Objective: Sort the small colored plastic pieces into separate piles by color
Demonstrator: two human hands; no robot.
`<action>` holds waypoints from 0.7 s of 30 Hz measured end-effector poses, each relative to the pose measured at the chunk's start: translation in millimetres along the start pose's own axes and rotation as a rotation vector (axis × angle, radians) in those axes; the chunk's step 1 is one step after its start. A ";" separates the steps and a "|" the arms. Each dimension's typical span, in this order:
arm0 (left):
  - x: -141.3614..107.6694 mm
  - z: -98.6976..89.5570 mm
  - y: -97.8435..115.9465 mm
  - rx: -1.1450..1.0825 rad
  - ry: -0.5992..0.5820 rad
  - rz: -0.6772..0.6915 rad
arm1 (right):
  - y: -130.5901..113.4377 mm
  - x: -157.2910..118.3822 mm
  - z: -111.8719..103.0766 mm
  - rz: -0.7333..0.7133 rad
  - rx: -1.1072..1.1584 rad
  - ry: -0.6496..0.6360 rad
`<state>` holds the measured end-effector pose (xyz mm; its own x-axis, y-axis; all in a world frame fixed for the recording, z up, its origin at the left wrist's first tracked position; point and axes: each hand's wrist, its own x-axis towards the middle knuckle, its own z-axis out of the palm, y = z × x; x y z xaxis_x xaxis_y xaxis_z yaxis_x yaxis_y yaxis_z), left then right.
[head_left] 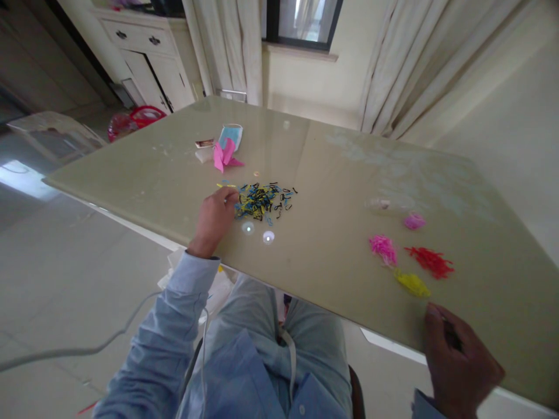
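The left hand (220,206) reaches over the near edge of the desk (323,244), its fingers drawn together at the left side of a mixed heap of small bands (258,201); whether they pinch a band I cannot tell. The right hand (458,349) is curled at the near edge, toward the right corner, and what it may hold is hidden. In the mixed heap, black, blue and yellow lie tangled together, so that part looks not yet separated. Just beyond the right hand, toward the desk's right edge, colours lie apart: a yellow heap (413,284), a red heap (430,262), a pink heap (383,250) touching or nearly touching the yellow, and a purple heap (414,220) farther in. Grouping by colour thus seems partly done, with the mixed heap left. Toward the far left corner lie pink paper (224,156) and a face mask (230,137).
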<state>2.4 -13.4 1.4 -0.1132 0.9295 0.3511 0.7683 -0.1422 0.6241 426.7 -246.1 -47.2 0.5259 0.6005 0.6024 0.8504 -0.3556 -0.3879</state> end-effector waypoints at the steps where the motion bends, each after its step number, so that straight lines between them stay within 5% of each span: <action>1: 0.8 1.3 -1.3 0.011 0.004 -0.008 | 0.2 0.1 0.3 -0.008 0.000 0.007; 21: 9.2 14.8 -6.1 -0.127 0.032 0.014 | 1.7 -0.6 0.3 -0.005 -0.026 -0.007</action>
<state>5.9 1.1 -9.5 -0.1245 0.9159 0.3815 0.6841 -0.1993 0.7016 427.9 -246.8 -48.4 0.5212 0.6077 0.5992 0.8535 -0.3709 -0.3662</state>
